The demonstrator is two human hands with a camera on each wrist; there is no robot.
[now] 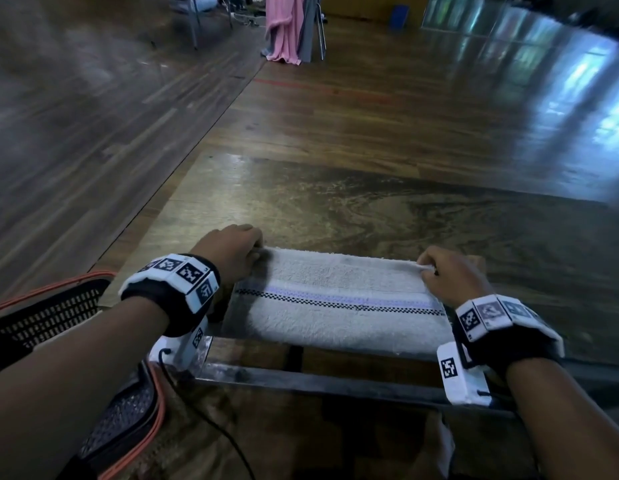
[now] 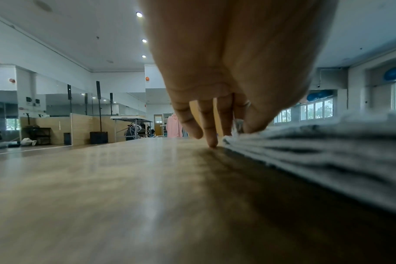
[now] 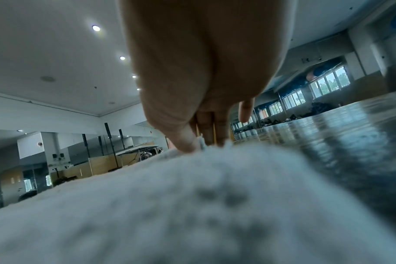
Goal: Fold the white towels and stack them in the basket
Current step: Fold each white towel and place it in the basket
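Towel, white with a checked stripe, folded, lying flat at near edge of wooden table. Left hand pinches its far left corner; right hand pinches its far right corner. Basket, black mesh, beside table at left.

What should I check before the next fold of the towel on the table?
1. Left hand pinches the towel's far left corner: ok.
2. Right hand pinches the far right corner: ok.
3. Far edge taut between the hands: ok.
4. Layers lined up at the left side: cannot tell.
5. Bare table beyond the towel: ok.
6. Basket at the left, room inside: cannot tell.
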